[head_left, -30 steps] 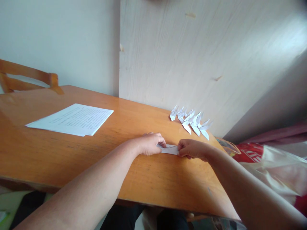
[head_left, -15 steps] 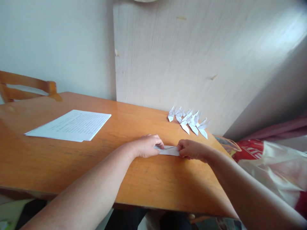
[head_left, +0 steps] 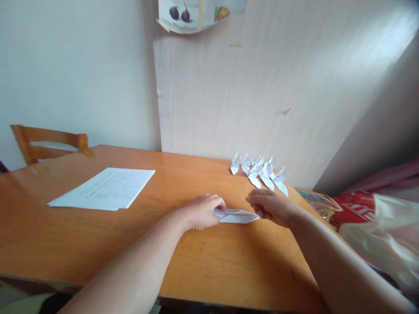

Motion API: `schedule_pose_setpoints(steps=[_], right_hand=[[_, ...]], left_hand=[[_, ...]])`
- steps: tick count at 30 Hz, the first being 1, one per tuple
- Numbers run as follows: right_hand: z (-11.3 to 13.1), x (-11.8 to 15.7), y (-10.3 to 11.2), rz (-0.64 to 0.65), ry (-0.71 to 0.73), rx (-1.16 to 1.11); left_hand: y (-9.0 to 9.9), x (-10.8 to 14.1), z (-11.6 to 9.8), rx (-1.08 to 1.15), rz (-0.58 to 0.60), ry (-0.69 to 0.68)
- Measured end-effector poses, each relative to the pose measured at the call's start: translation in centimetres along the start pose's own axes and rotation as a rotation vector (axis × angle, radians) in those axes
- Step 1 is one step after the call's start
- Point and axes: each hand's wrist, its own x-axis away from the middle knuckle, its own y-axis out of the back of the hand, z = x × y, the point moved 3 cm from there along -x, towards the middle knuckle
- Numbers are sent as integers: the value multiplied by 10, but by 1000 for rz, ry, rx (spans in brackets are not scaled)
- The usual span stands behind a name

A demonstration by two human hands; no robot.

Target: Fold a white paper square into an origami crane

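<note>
A narrow strip of folded white paper (head_left: pixel 238 216) lies on the table, its right end tapering to a point. My left hand (head_left: pixel 204 211) is closed on the paper's left part, thumb at the near edge and fingers over the far side, hiding that end. Just beyond the paper's right tip is my right hand (head_left: pixel 270 206), its fingers curled in with nothing visible in them. Several folded paper figures (head_left: pixel 253 174) with upright points stand in a cluster behind my right hand.
A stack of printed sheets (head_left: pixel 104 189) lies on the left of the wooden table (head_left: pixel 131 248). Behind it stands a chair (head_left: pixel 55 138). Red and white plastic bags (head_left: pixel 363 213) sit beyond the table's right edge. A picture (head_left: pixel 199 15) hangs on the panel at the back.
My right hand has come off the paper's right end and now sits slightly above and right of it, uncovering the pointed tip. My left hand keeps its hold. The view has tilted up.
</note>
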Motion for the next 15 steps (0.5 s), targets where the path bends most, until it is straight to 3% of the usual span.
schedule_pose_setpoints(steps=[7, 15], right_hand=[[-10, -24, -12, -249, 173, 88], [-14, -14, -24, -201, 327, 365]], left_hand=[[3, 4, -7, 11, -53, 40], [4, 5, -10, 13, -53, 49]])
